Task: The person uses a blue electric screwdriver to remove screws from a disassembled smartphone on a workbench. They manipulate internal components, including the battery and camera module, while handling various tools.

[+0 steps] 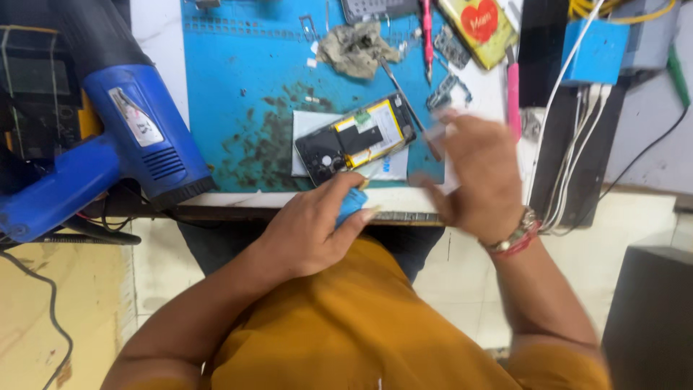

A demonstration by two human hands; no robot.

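Two hands work at the lower middle of the frame, at the near edge of the blue mat (238, 87). Your left hand (310, 231) curls its fingers tight around a small blue object (352, 204), its tip just below the opened phone (357, 137). The phone lies at the centre on a white sheet (307, 126), back cover off, battery and board exposed, so opening looks done; the inside work seems unfinished. Your right hand (480, 177) is blurred right of the phone; its fingers seem to pinch something pale, but you cannot tell what. Tweezers (404, 97), a crumpled rag (357, 49) and loose parts lie above. A blue heat gun (108, 144) rests at the left.
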